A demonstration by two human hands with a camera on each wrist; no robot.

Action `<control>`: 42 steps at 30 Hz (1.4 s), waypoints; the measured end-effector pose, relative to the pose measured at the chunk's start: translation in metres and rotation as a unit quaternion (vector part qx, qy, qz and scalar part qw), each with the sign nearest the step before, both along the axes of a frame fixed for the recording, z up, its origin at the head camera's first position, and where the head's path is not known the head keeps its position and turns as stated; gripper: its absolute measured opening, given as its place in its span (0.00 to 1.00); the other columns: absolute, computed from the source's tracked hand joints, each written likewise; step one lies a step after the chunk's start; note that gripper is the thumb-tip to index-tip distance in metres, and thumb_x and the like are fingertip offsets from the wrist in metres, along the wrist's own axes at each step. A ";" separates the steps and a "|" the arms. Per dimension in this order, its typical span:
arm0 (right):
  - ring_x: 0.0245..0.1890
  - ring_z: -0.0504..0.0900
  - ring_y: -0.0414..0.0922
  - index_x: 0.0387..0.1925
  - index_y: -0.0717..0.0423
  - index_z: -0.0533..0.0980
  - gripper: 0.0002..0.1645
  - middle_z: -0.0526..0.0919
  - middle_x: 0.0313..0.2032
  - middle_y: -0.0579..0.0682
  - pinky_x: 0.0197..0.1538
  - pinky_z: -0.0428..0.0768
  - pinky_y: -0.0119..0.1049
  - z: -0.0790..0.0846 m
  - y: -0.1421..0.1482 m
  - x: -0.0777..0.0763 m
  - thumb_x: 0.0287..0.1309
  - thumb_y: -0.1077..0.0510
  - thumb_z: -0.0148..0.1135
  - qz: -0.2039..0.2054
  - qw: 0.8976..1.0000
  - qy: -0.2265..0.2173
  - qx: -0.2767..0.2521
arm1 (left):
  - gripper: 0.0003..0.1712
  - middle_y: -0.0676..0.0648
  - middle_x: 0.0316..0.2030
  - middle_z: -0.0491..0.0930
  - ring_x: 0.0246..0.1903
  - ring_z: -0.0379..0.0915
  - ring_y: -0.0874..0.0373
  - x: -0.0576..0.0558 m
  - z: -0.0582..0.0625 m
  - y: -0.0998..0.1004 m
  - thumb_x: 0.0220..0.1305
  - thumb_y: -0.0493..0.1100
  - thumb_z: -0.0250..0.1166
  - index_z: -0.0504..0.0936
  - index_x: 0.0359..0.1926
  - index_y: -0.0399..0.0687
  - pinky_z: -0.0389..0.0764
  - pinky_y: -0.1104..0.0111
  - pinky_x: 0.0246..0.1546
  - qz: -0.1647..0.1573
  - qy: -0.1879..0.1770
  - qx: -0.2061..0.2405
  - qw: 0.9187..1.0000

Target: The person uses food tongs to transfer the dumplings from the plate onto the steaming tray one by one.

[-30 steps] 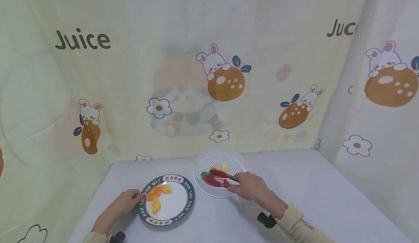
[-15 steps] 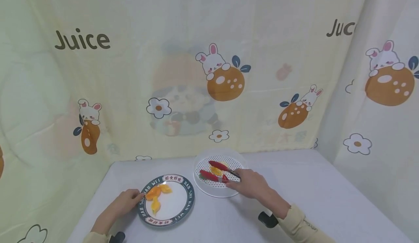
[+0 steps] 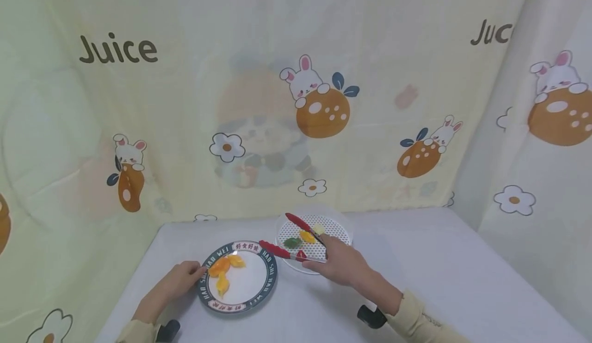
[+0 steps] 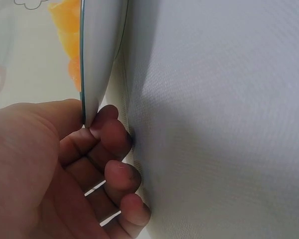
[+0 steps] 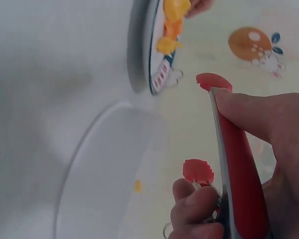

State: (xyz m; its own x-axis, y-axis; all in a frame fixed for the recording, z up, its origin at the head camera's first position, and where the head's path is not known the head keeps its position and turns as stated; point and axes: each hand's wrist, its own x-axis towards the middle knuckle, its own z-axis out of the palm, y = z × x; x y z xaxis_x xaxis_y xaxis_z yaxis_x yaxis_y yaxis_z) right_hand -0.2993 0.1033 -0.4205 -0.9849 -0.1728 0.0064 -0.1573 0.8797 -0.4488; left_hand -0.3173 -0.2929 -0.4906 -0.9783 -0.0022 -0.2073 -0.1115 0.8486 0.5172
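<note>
My left hand [image 3: 182, 280] pinches the left rim of a round plate [image 3: 248, 280] with a dark green lettered border; in the left wrist view the thumb [image 4: 65, 115] is on top and fingers curl beneath. Two yellow pieces and an orange piece [image 3: 219, 267] lie on the plate's left half. My right hand [image 3: 343, 263] grips red-tipped metal tongs [image 3: 298, 222], their arms spread with nothing between them. One tip overlaps the plate's right rim, the other the basket's back left. In the white perforated basket [image 3: 340, 230] lie a green piece [image 3: 292, 243], a yellow piece [image 3: 307, 236] and a pale piece [image 3: 319, 229].
A white cloth covers the table [image 3: 407, 271]. Behind it hangs a cream curtain [image 3: 185, 127] printed with rabbits and oranges, which also closes in both sides. The basket stands near the back edge, right of the plate.
My right hand has moved the tongs from over the basket leftward to the plate's edge, and their arms have spread wider. The left hand stays at the plate's rim. The view has tilted slightly down.
</note>
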 end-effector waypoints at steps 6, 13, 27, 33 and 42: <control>0.37 0.75 0.44 0.68 0.53 0.68 0.53 0.82 0.48 0.52 0.33 0.75 0.37 -0.011 -0.023 0.007 0.48 0.28 0.70 0.056 0.998 -0.008 0.004 | 0.17 0.49 0.25 0.74 0.28 0.68 0.57 0.001 0.001 0.000 0.75 0.51 0.55 0.76 0.30 0.47 0.71 0.66 0.31 0.000 0.007 0.000 1.000; 0.39 0.75 0.44 0.66 0.52 0.72 0.47 0.83 0.55 0.52 0.37 0.77 0.38 -0.023 -0.050 0.005 0.51 0.30 0.70 0.097 0.995 -0.005 0.019 | 0.16 0.49 0.25 0.74 0.29 0.68 0.57 -0.002 -0.001 -0.001 0.75 0.50 0.56 0.77 0.31 0.47 0.70 0.66 0.31 -0.003 0.008 0.006 1.000; 0.20 0.67 0.36 0.43 0.45 0.80 0.24 0.68 0.18 0.40 0.23 0.62 0.30 -0.051 -0.079 -0.008 0.57 0.32 0.67 0.139 0.988 0.031 0.058 | 0.16 0.48 0.24 0.73 0.28 0.67 0.57 -0.003 -0.003 -0.002 0.74 0.48 0.56 0.76 0.30 0.46 0.68 0.66 0.31 0.000 0.011 0.005 1.000; 0.20 0.67 0.36 0.44 0.45 0.81 0.24 0.68 0.18 0.39 0.23 0.63 0.30 -0.052 -0.079 -0.008 0.57 0.33 0.67 0.139 0.989 0.032 0.050 | 0.16 0.48 0.25 0.73 0.28 0.68 0.57 -0.002 -0.002 -0.002 0.75 0.49 0.56 0.76 0.30 0.46 0.70 0.66 0.31 0.001 0.009 0.004 1.000; 0.23 0.71 0.38 0.54 0.48 0.80 0.31 0.74 0.24 0.40 0.25 0.67 0.32 -0.028 -0.071 -0.002 0.58 0.34 0.67 0.120 0.992 0.018 -0.019 | 0.16 0.49 0.24 0.73 0.28 0.68 0.57 0.000 0.000 -0.001 0.75 0.49 0.56 0.76 0.29 0.47 0.70 0.66 0.31 0.002 0.007 0.005 1.000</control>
